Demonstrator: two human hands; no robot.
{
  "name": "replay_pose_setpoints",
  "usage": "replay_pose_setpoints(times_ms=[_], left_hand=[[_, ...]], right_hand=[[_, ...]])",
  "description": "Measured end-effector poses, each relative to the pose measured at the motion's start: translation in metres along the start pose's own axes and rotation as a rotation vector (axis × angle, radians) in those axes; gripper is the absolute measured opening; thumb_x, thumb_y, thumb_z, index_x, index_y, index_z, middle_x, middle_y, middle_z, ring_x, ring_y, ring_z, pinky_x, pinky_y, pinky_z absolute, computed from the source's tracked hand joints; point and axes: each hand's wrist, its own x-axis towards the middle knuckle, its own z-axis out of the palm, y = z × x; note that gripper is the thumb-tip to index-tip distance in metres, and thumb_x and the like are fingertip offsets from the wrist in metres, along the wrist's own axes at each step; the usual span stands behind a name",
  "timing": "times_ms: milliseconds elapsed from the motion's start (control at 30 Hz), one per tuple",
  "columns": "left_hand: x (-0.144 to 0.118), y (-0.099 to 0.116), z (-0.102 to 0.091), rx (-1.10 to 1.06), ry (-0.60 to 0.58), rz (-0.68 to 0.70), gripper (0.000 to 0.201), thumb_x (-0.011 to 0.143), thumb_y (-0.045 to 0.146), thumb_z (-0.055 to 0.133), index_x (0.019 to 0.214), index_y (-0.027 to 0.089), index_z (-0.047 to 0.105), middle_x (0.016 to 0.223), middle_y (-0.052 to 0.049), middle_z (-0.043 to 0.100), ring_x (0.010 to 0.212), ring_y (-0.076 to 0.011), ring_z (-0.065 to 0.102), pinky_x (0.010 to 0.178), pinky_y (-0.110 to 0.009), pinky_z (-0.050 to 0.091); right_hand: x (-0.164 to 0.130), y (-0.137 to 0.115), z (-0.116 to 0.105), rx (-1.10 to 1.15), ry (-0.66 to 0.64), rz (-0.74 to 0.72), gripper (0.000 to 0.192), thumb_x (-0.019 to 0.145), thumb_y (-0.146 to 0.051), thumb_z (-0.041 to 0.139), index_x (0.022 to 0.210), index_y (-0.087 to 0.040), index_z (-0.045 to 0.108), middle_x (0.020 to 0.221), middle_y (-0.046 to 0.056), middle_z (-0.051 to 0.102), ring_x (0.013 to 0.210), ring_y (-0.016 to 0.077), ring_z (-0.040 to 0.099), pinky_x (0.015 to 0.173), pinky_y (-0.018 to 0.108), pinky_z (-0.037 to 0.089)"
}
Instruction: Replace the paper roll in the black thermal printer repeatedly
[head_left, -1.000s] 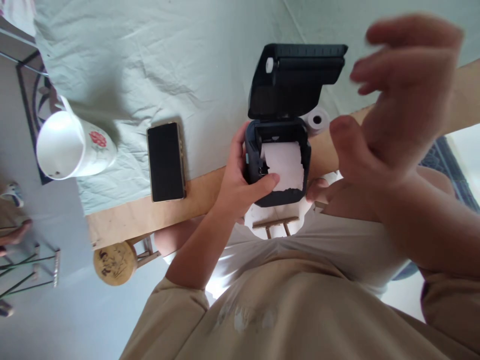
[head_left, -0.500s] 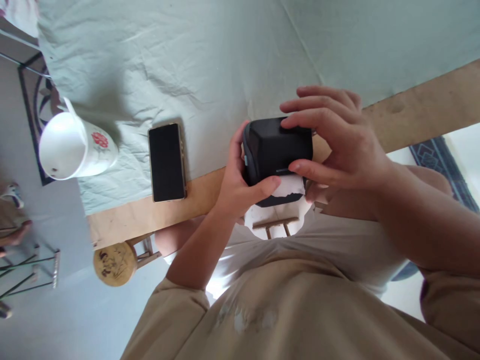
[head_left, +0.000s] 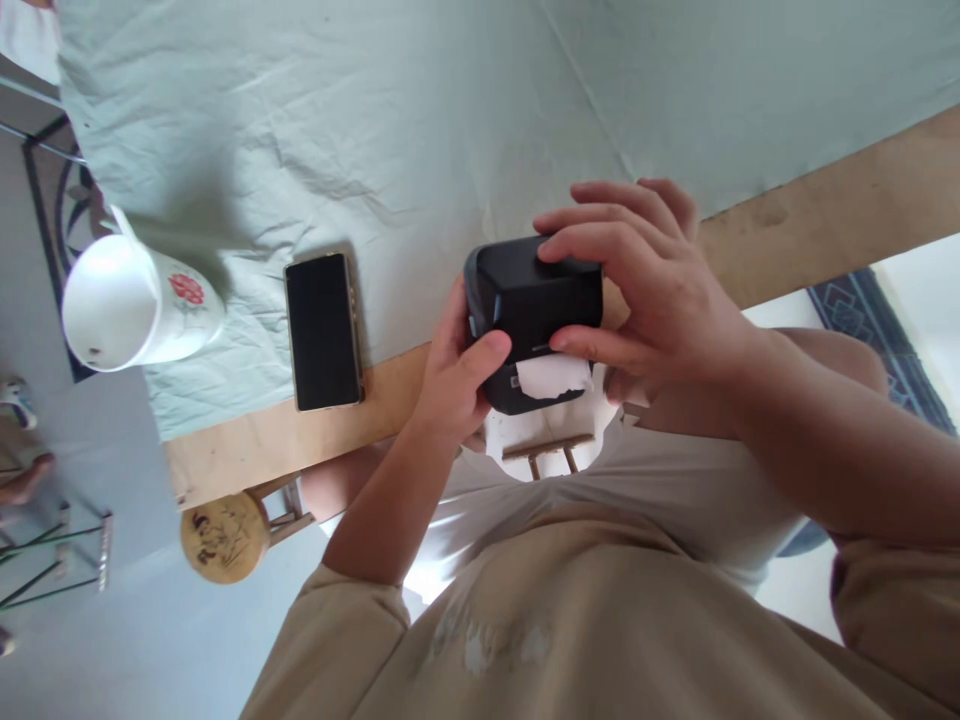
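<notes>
A small black printer (head_left: 536, 290), seemingly a portable label or receipt one, is held over the table's near edge. White paper (head_left: 553, 378) with a ragged edge sticks out of the slot on its near side. My left hand (head_left: 457, 375) is closed around the printer's left end, thumb on the front corner and fingers mostly hidden behind. From the right, my right hand (head_left: 652, 280) grips the lid between index finger and thumb. The thumb presses beside the paper slot; the other fingers fan out above.
A smartphone (head_left: 324, 330) lies left of the printer on the pale green cloth (head_left: 405, 130). Farther left a white mug (head_left: 142, 300) with a red design stands near the table's edge. Bare wood (head_left: 810, 200) borders the cloth. Below are a round stool (head_left: 225, 537) and my lap.
My left thumb has shifted off the paper onto the printer's front left corner, so more paper shows. The whole scene has slid slightly left in view; my right hand keeps its grip.
</notes>
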Motion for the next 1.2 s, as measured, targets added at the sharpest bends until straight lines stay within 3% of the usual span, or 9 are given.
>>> replay_pose_setpoints(times_ms=[167, 300, 533, 767, 867, 933, 1033, 1133, 1200], left_hand=[[0.004, -0.003, -0.001, -0.119, -0.026, -0.010, 0.040, 0.086, 0.050, 0.064, 0.119, 0.028, 0.063, 0.130, 0.002, 0.065, 0.142, -0.0193, 0.045, 0.116, -0.029, 0.043], [0.005, -0.005, 0.005, -0.149, 0.086, -0.080, 0.036, 0.089, 0.053, 0.058, 0.112, 0.026, 0.067, 0.120, 0.003, 0.070, 0.142, -0.0189, 0.045, 0.118, -0.030, 0.041], [0.008, -0.007, 0.008, -0.204, 0.219, -0.086, 0.032, 0.092, 0.050, 0.056, 0.102, 0.024, 0.072, 0.100, 0.003, 0.076, 0.129, -0.0172, 0.059, 0.111, -0.028, 0.048], [0.010, -0.001, 0.007, -0.247, 0.243, -0.107, 0.023, 0.092, 0.037, 0.057, 0.088, 0.022, 0.073, 0.086, 0.005, 0.075, 0.085, -0.0112, 0.071, 0.085, -0.023, 0.059], [0.011, 0.001, 0.008, -0.213, 0.263, -0.161, 0.022, 0.089, 0.039, 0.061, 0.089, 0.021, 0.073, 0.090, 0.005, 0.076, 0.092, -0.0135, 0.071, 0.090, -0.024, 0.058], [0.011, 0.001, 0.008, -0.195, 0.277, -0.155, 0.022, 0.086, 0.041, 0.063, 0.090, 0.022, 0.073, 0.090, 0.005, 0.076, 0.104, -0.0165, 0.070, 0.096, -0.027, 0.056], [0.011, 0.001, 0.007, -0.183, 0.226, -0.127, 0.023, 0.083, 0.045, 0.064, 0.087, 0.023, 0.072, 0.082, 0.004, 0.074, 0.114, -0.0193, 0.066, 0.099, -0.029, 0.055], [0.010, 0.001, 0.006, -0.188, 0.095, -0.119, 0.024, 0.082, 0.046, 0.065, 0.087, 0.023, 0.071, 0.079, 0.003, 0.072, 0.107, -0.0185, 0.069, 0.096, -0.028, 0.055], [0.008, 0.001, 0.005, -0.195, 0.058, -0.117, 0.022, 0.081, 0.043, 0.066, 0.088, 0.023, 0.071, 0.083, 0.004, 0.073, 0.095, -0.0144, 0.070, 0.093, -0.025, 0.055]], right_hand=[[-0.003, 0.001, -0.008, -0.074, -0.101, 0.064, 0.050, 0.095, -0.062, 0.040, 0.134, -0.030, 0.044, 0.144, 0.000, 0.048, 0.142, 0.0263, 0.039, 0.113, 0.053, 0.030], [-0.003, 0.001, -0.009, -0.101, -0.112, 0.053, 0.050, 0.097, -0.059, 0.037, 0.135, -0.028, 0.044, 0.146, -0.001, 0.045, 0.143, 0.0251, 0.039, 0.113, 0.053, 0.031], [0.001, -0.004, -0.005, -0.119, -0.118, 0.008, 0.057, 0.097, -0.058, 0.036, 0.140, -0.021, 0.042, 0.145, 0.004, 0.047, 0.143, 0.0241, 0.039, 0.113, 0.049, 0.030], [0.001, -0.005, -0.005, -0.093, -0.100, -0.038, 0.064, 0.095, -0.065, 0.032, 0.139, -0.020, 0.041, 0.143, 0.008, 0.049, 0.143, 0.0252, 0.040, 0.113, 0.050, 0.030], [0.001, -0.002, -0.007, -0.094, -0.073, -0.074, 0.065, 0.092, -0.065, 0.040, 0.137, -0.018, 0.042, 0.140, 0.009, 0.051, 0.141, 0.0267, 0.042, 0.111, 0.050, 0.033], [0.001, 0.001, -0.008, -0.104, 0.002, -0.134, 0.063, 0.090, -0.064, 0.047, 0.132, -0.018, 0.047, 0.134, 0.009, 0.055, 0.133, 0.0272, 0.049, 0.104, 0.047, 0.038], [0.001, 0.004, -0.009, -0.125, 0.202, -0.158, 0.050, 0.088, -0.059, 0.055, 0.117, -0.019, 0.057, 0.106, 0.008, 0.061, 0.099, 0.0196, 0.061, 0.084, 0.038, 0.044], [0.000, 0.003, -0.010, -0.058, 0.364, -0.077, 0.024, 0.088, -0.040, 0.061, 0.096, -0.018, 0.061, 0.066, 0.000, 0.049, 0.064, 0.0074, 0.049, 0.069, 0.029, 0.038], [0.000, 0.002, -0.011, 0.016, 0.391, -0.021, 0.013, 0.086, -0.029, 0.062, 0.088, -0.016, 0.060, 0.055, -0.004, 0.045, 0.055, 0.0038, 0.043, 0.066, 0.026, 0.036]])
